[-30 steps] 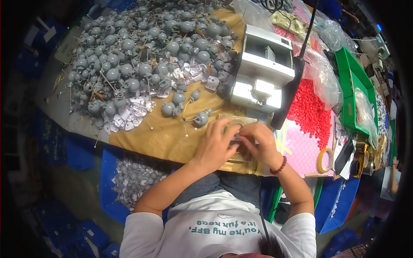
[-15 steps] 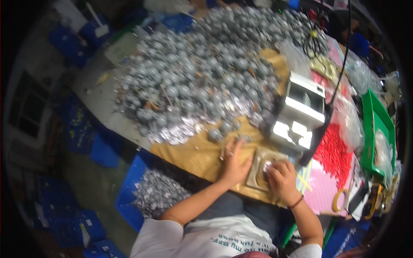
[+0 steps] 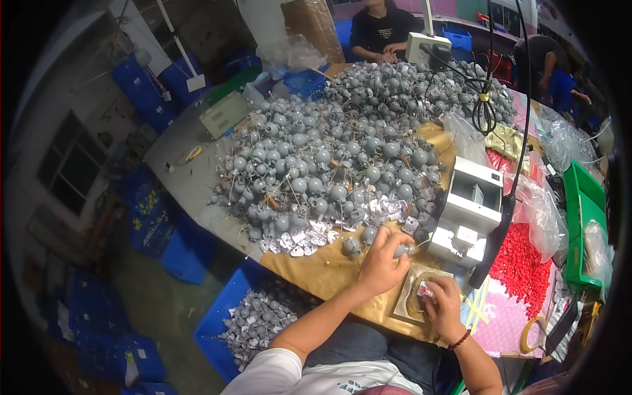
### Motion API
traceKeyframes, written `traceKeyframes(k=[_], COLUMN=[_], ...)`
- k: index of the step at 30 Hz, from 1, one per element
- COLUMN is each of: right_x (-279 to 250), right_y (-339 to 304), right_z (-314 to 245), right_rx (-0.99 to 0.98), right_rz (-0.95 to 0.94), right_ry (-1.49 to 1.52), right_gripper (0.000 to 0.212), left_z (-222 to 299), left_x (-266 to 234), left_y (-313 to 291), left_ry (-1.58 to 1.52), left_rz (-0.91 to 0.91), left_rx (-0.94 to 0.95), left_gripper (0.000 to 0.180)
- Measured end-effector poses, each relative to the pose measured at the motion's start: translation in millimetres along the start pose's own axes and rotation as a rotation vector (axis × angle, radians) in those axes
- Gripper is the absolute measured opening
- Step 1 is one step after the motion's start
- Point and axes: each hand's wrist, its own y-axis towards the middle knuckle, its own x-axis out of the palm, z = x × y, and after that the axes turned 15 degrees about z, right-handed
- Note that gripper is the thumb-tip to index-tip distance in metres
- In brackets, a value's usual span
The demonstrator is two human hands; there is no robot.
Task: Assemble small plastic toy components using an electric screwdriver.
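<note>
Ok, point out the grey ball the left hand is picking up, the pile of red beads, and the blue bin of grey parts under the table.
grey ball (image 3: pixel 401 250), head view, its rounded side by the fingertips.
pile of red beads (image 3: pixel 523 266), head view, middle of the heap.
blue bin (image 3: pixel 227 306), head view, its near left rim.

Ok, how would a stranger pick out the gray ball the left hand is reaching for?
Start at the big heap of gray balls on the brown table. At its near edge, beside the white machine, the left hand touches one ball. Unlike the loose ball farther left, it lies right under the fingertips.
</note>
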Motion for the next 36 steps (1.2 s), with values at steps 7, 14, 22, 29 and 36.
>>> traceKeyframes(k=[7,14,22,29,36], right_x=[-39.9,-50.3,-52.8,-35.7,-14.0], right_y=[44.1,54.0,40.3,24.9,24.8], right_z=[-9.1,-40.8,-16.4,-5.2,-3.0], right_rx=[0.094,0.492,0.442,0.018,-0.218], right_rz=[0.282,-0.091,-0.170,-0.193,-0.226], right_ry=[0.301,0.673,0.352,-0.018,-0.243], right_gripper=[0.054,0.032,0.018,0.031,0.038], left_z=[76.4,76.6,28.1,11.5,2.6], left_x=[-36.6,-25.4,-3.2,6.2,13.2], left_y=[15.3,-8.8,-57.8,-98.5,-101.3], left_ry=[-0.437,-0.556,-0.454,-0.105,0.039], left_rz=[-0.364,-0.557,-0.495,-0.305,-0.320], left_rx=[0.088,-0.082,-0.268,-0.134,0.076], left_gripper=[0.022,0.020,0.022,0.028,0.032])
